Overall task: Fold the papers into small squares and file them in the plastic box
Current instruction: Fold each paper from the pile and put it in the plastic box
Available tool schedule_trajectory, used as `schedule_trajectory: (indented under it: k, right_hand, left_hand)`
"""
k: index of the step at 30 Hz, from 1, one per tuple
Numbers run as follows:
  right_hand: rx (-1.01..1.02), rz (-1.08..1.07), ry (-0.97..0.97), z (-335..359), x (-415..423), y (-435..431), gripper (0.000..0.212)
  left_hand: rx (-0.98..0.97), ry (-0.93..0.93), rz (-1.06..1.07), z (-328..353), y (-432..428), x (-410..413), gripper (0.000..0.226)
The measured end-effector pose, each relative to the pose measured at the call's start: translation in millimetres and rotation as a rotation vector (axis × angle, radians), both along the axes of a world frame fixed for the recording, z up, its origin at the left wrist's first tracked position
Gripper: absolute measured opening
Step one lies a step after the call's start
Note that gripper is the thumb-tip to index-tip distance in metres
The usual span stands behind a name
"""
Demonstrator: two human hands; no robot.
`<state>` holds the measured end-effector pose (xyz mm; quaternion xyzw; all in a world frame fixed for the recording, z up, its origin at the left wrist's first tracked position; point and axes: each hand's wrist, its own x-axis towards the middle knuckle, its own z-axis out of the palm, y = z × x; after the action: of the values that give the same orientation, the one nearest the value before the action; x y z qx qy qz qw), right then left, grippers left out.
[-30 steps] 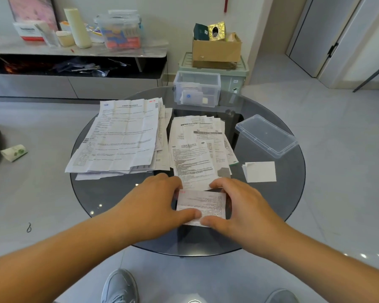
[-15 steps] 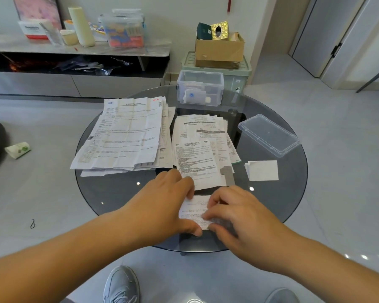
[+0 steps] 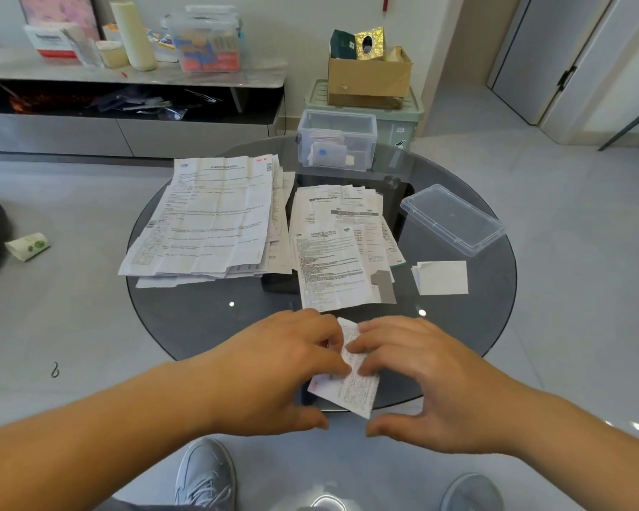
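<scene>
Printed paper slip [image 3: 352,381] | location: near rim of round glass table [image 3: 185,319], near corner overhanging | grip: left hand [image 3: 273,366] and right hand [image 3: 428,374] press fingertips on it, thumbs spread clear, nothing pinched | handling, judged: light, limp, likely slides on glass; take by edges | long axis: near-to-far, near end skewed right

White with fine black print is being shown by the folded paper [image 3: 355,385], and a red mark is being carried at its near left corner. The same black-on-white print is being displayed by the left stack [image 3: 214,223] and the right stack [image 3: 332,260]. Smoky dark grey is being shown by the glass table [image 3: 200,319], plain white by the small squares [image 3: 443,277], and colourless transparency by the plastic box [image 3: 336,142] and the lid [image 3: 452,219].
</scene>
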<state>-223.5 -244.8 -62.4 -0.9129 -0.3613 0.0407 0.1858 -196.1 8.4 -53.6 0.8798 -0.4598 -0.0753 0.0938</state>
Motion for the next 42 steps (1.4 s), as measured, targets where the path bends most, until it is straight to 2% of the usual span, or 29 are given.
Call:
schedule_trajectory:
  k: [4,6,11,14,18,20,22,25,28,31,35,39,42]
  right_hand:
    - [-0.028,-0.017,-0.050,-5.5,-6.8,4.5,0.062]
    - [0.013,-0.012,-0.063,-6.1,-9.7,6.6,0.056]
    - [0.113,-0.048,-0.098,-1.3,-12.3,9.6,0.022]
    - [0.120,-0.092,-0.084,0.2,-11.9,10.4,0.019]
    - [0.167,-0.185,0.001,4.8,-11.8,11.7,0.019]
    - [0.170,-0.260,0.029,4.9,-9.5,12.6,0.018]
    - [0.159,-0.361,0.051,3.7,-5.0,13.9,0.021]
    - [0.112,-0.523,0.127,5.9,1.1,17.9,0.043]
    - [0.029,-0.572,0.186,9.0,6.2,21.5,0.055]
    - [-0.025,-0.578,0.213,13.7,11.1,23.6,0.057]
    - [-0.107,-0.570,0.327,24.8,14.8,18.1,0.059]
    - [-0.086,-0.571,0.411,29.4,18.0,12.5,0.058]
    - [-0.071,-0.506,0.395,27.4,18.5,14.5,0.053]
  left_hand:
    - [-0.073,0.000,0.018,-3.9,-1.7,-6.6,0.038]
    - [-0.107,0.001,0.037,-5.9,-2.1,-9.3,0.035]
    - [-0.171,0.034,0.092,-5.3,-3.0,-12.6,0.038]
    - [-0.233,0.122,0.193,1.5,-6.5,-10.8,0.038]
    - [-0.244,0.173,0.349,2.7,-12.7,-2.7,0.014]
    - [-0.204,0.178,0.414,1.5,-15.8,0.8,0.013]
    - [-0.152,0.152,0.455,0.9,-19.9,3.9,0.017]
    - [-0.117,0.176,0.506,1.5,-26.4,5.9,0.026]
    - [-0.097,0.231,0.526,3.3,-31.4,7.6,0.032]
    - [-0.084,0.270,0.528,6.4,-32.6,9.6,0.042]
    - [-0.037,0.303,0.487,11.0,-32.7,10.6,0.039]
    - [-0.035,0.343,0.489,14.1,-33.5,12.5,0.040]
    - [-0.033,0.356,0.491,16.2,-35.9,13.8,0.041]
